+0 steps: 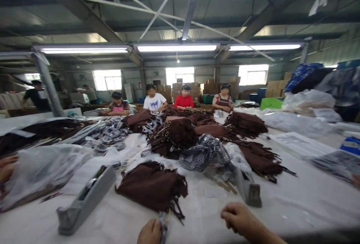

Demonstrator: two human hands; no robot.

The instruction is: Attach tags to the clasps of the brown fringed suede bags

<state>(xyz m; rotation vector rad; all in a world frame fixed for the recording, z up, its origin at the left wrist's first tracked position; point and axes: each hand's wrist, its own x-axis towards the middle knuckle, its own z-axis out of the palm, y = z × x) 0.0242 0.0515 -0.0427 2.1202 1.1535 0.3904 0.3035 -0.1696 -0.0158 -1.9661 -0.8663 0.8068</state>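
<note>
At the bottom middle of the head view, my left hand (149,232) is closed on a thin bluish-grey strip (163,226), perhaps wrapped in plastic; its exact kind is unclear. Just beyond it lies a dark brown fringed bag (152,186), flat on the table with its fringe towards the right. My right hand (239,219) is over the table to the right, fingers curled together; whatever they may hold is hidden. Near that hand stands a grey tape dispenser (251,193), and a second grey tape dispenser (84,201) sits left of the bag.
Several brown fringed bags (182,133) are heaped mid-table beside crumpled patterned plastic (206,152). Grey ring-shaped pieces (108,135) and clear plastic (53,165) lie left. Co-workers sit across the table, and other people's hands (7,169) show at the left and right edges.
</note>
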